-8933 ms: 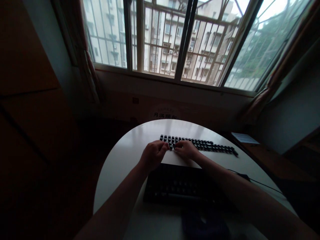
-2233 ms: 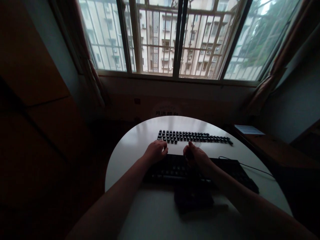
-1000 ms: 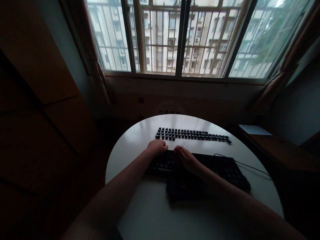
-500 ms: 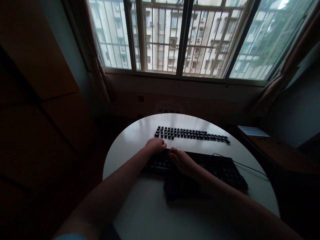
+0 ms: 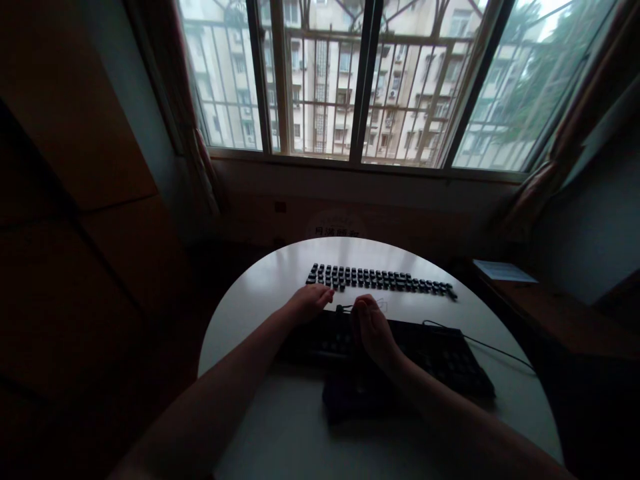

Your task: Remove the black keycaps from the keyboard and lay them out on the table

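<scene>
My right hand (image 5: 374, 327) is closed around a wire keycap puller (image 5: 382, 305), with thin wire showing on both sides of the fingers. At the wire's left end is a small dark keycap (image 5: 340, 309), just above the keyboard's back edge. My left hand (image 5: 311, 301) is close to that keycap, fingers stretched out and seemingly holding nothing. Below both hands lies a black keyboard (image 5: 440, 353), partly hidden by my hands and right forearm. Behind it, loose black keycaps (image 5: 375, 278) are lined up in rows on the white round table (image 5: 260, 413).
A dark, flat object (image 5: 345, 403) lies in front of the keyboard, partly under my right forearm. The keyboard's cable (image 5: 500, 348) runs off the table's right edge. At the right, a paper (image 5: 505, 271) lies on a brown surface. A barred window (image 5: 360, 87) is beyond.
My right hand has shifted slightly right and turned; a keycap now shows at the puller's wire. My left hand's fingers have straightened from a curled pose. The view has tilted slightly up.
</scene>
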Motion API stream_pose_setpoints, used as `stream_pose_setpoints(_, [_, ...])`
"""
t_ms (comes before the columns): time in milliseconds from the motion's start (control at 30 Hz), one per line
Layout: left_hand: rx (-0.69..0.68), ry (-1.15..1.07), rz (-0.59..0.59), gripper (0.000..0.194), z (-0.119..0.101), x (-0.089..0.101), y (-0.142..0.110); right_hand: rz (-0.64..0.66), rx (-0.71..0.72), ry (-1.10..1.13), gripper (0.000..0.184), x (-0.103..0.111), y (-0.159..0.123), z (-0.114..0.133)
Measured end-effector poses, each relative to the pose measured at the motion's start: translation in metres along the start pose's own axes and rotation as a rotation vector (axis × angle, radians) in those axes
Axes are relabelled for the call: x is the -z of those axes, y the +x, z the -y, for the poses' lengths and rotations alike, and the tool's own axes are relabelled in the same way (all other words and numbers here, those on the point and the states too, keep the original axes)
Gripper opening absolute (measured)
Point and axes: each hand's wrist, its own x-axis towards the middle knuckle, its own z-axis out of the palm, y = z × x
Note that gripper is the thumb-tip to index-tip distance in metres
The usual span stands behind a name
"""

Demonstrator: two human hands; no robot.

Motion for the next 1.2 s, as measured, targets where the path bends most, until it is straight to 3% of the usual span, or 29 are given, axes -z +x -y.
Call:
stream_pose_setpoints(200, [-0.213,-0.228,0.07,0.035,-0.007,0.007,-0.005,-0.042,0.05,0.011,0.031,-0.002,-0.001,0.001])
stream_pose_setpoints(400, [-0.17,-0.223,0.057,0.024,-0.014,0.009,-0.008,-0.012,0.069,-0.127,0.031,-0.002,-0.005,0.007])
stream_pose_setpoints(633, [-0.158,-0.25,0.048,0.03,-0.014,0.009,-0.007,-0.005,0.107,-0.135,0.029,-0.003,-0.006,0.005])
stream_pose_setpoints(1000, [-0.158,-0.271,0.02,0.019,-0.011,0.012,-0.01,0.011,0.208,-0.198,0.022,-0.002,-0.01,0.004])
stream_pose_setpoints(1200, [-0.125,-0.353,-0.01,0.02,-0.005,0.021,-0.009,-0.034,0.126,-0.163,0.03,0.002,-0.006,0.013])
